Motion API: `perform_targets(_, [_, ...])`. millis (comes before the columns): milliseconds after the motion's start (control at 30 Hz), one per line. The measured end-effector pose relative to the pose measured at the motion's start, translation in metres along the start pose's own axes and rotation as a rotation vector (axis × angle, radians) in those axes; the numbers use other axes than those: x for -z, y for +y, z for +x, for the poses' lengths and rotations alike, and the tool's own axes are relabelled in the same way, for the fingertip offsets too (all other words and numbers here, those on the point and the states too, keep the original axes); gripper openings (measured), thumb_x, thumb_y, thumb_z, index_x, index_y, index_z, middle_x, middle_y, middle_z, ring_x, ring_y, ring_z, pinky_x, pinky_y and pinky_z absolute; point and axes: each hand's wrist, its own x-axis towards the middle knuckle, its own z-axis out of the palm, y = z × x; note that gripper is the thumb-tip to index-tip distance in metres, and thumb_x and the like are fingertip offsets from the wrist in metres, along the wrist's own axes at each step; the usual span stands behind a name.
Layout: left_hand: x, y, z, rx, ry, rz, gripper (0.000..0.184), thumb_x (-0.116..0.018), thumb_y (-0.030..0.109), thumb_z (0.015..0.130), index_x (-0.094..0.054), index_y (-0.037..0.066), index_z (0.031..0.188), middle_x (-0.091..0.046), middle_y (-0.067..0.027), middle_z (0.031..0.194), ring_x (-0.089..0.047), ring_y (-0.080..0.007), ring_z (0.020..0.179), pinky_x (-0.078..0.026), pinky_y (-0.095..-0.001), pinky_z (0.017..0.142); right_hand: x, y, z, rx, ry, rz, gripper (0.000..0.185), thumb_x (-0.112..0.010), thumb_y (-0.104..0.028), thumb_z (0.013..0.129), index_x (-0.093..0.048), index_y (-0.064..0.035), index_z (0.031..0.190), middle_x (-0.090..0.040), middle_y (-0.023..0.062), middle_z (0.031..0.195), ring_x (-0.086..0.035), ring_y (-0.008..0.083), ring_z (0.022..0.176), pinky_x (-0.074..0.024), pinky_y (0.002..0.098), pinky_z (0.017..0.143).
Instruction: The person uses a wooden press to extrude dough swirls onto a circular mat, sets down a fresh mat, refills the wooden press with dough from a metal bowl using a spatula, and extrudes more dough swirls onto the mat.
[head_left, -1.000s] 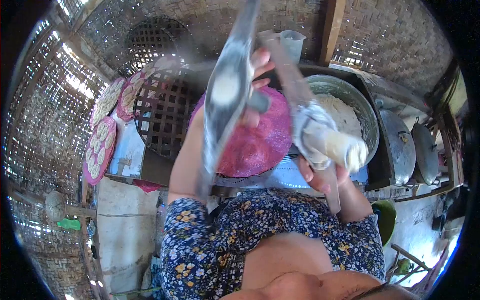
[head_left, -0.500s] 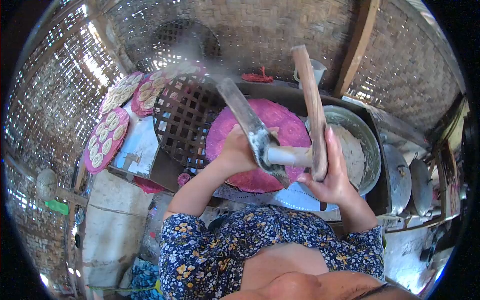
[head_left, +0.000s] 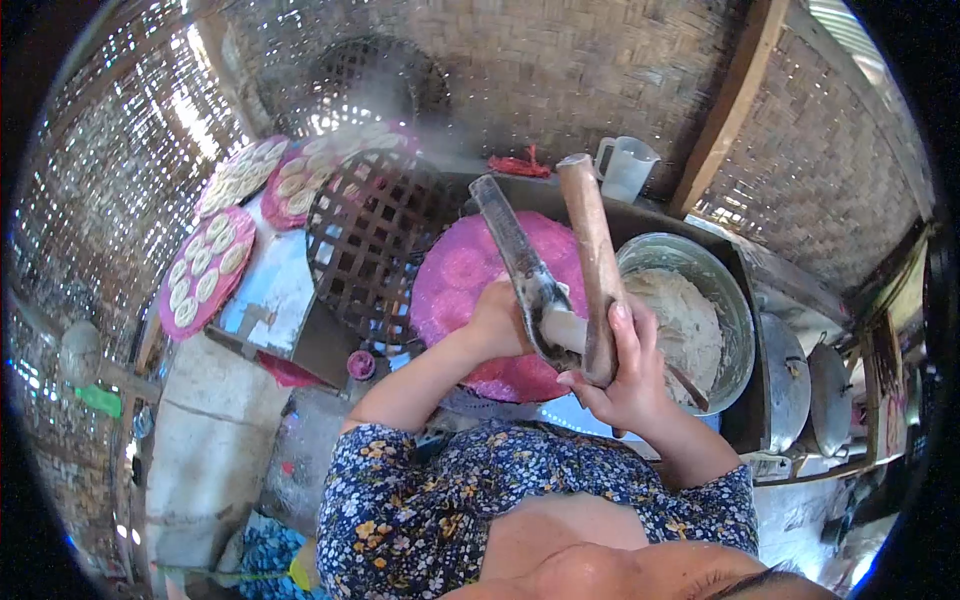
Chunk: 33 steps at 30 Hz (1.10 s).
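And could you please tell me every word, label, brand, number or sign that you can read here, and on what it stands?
None: I can read no text anywhere.
The press, bowl and pink mat show no lettering I can make out.
Any marks on the jug are too small to read.

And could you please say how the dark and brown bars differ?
The dark bar is greyish, the brown bar lighter. The dark bar widens midway; the brown bar looks fairly even. The left hand holds the dark bar, the right hand the brown bar. Both are long.
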Motion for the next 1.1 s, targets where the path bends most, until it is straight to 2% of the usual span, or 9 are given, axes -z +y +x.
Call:
perform_targets(100, [-0.006, 0.001, 0.004, 0.044, 0.038, -0.203, 0.043, -0.072, 0.030, 0.057, -0.060, 0.011, 0.093, -0.062, -0.0087, 0.084, -0.060, -0.0273, 0.081, -0.048, -0.0371, 0.073, 0.018, 0.017, 0.010, -0.007, -0.087, 0.144, 0.090, -0.071, -0.046, 0.067, -0.025, -0.0045, 0.134, -0.041, 0.0225, 0.119, -0.051, 0.0319, 0.101, -0.0436, 0.0401, 0.083])
perform_targets(200, [-0.013, 0.003, 0.010, 0.004, 0.078, -0.398, 0.043, -0.072, 0.030, 0.059, -0.059, 0.008, 0.093, -0.062, -0.0103, 0.085, -0.061, -0.0275, 0.080, -0.048, -0.0368, 0.073, 0.009, 0.055, 0.014, -0.565, 0.133, 1.218, 0.082, -0.060, -0.049, 0.076, -0.028, 0.0005, 0.133, -0.046, 0.0160, 0.119, -0.049, 0.0228, 0.103, -0.0382, 0.0356, 0.090])
perform_targets(233, [-0.017, 0.003, 0.011, -0.030, 0.095, -0.442, 0.043, -0.072, 0.030, 0.059, -0.059, 0.007, 0.093, -0.062, -0.0108, 0.085, -0.061, -0.0275, 0.080, -0.048, -0.0367, 0.073, -0.002, 0.068, 0.015, -0.549, 0.164, 1.148, 0.059, -0.057, -0.036, 0.083, -0.041, 0.0004, 0.127, -0.055, 0.0098, 0.109, -0.051, 0.0169, 0.096, -0.0409, 0.0314, 0.085])
perform_targets(367, [-0.025, 0.002, 0.021, 0.066, -0.063, -0.317, 0.042, -0.073, 0.031, 0.059, -0.060, 0.008, 0.092, -0.063, -0.0131, 0.088, -0.061, -0.0277, 0.082, -0.049, -0.0359, 0.072, -0.015, 0.074, 0.021, -0.681, -0.034, 0.986, 0.024, -0.054, -0.012, 0.084, -0.060, 0.0015, 0.103, -0.062, 0.0051, 0.091, -0.056, 0.0117, 0.082, -0.0459, 0.0267, 0.075])
perform_targets(533, [-0.025, 0.001, 0.022, -0.027, -0.042, -0.409, 0.038, -0.070, 0.035, 0.060, -0.062, 0.012, 0.088, -0.063, -0.0145, 0.084, -0.061, -0.0318, 0.077, -0.049, -0.0396, 0.066, -0.022, 0.091, 0.011, -0.904, -0.093, 0.870, 0.015, -0.054, -0.007, 0.080, -0.062, 0.0001, 0.090, -0.063, 0.0046, 0.081, -0.059, 0.0130, 0.074, -0.0489, 0.0275, 0.065])
perform_targets(800, [-0.026, -0.015, 0.016, 0.124, -0.093, -0.174, 0.034, -0.072, 0.030, 0.059, -0.062, 0.010, 0.085, -0.063, -0.0144, 0.078, -0.062, -0.0307, 0.071, -0.048, -0.0379, 0.064, 0.011, 0.115, -0.018, -0.600, 0.008, 0.614, 0.019, -0.064, -0.002, 0.071, -0.063, 0.0009, 0.089, -0.062, 0.0074, 0.082, -0.060, 0.0153, 0.072, -0.0497, 0.0282, 0.065])
perform_targets(900, [-0.014, -0.014, 0.013, 0.142, -0.076, -0.177, 0.035, -0.071, 0.031, 0.059, -0.062, 0.010, 0.085, -0.063, -0.0140, 0.078, -0.061, -0.0306, 0.071, -0.048, -0.0376, 0.064, 0.036, 0.157, -0.058, -0.934, 0.009, 0.645, 0.023, -0.066, -0.007, 0.071, -0.062, 0.0019, 0.092, -0.063, 0.0103, 0.092, -0.060, 0.0192, 0.081, -0.0476, 0.0314, 0.076])
perform_targets(1033, [-0.015, -0.021, 0.017, 0.142, -0.080, -0.120, 0.034, -0.069, 0.035, 0.060, -0.063, 0.012, 0.084, -0.062, -0.0149, 0.075, -0.061, -0.0323, 0.070, -0.048, -0.0397, 0.062, 0.041, 0.182, -0.099, -0.657, -0.502, -0.395, 0.038, -0.064, -0.014, 0.075, -0.056, 0.0023, 0.109, -0.057, 0.0130, 0.112, -0.053, 0.0239, 0.103, -0.0400, 0.0372, 0.089])
perform_targets(1100, [-0.019, -0.024, 0.020, 0.073, 0.006, -0.134, 0.031, -0.067, 0.035, 0.062, -0.064, 0.013, 0.084, -0.062, -0.0152, 0.072, -0.060, -0.0335, 0.068, -0.048, -0.0409, 0.060, 0.046, 0.172, -0.093, -0.742, -0.359, 0.075, 0.051, -0.064, -0.025, 0.076, -0.050, 0.0017, 0.117, -0.052, 0.0131, 0.119, -0.049, 0.0236, 0.108, -0.0379, 0.0379, 0.091])
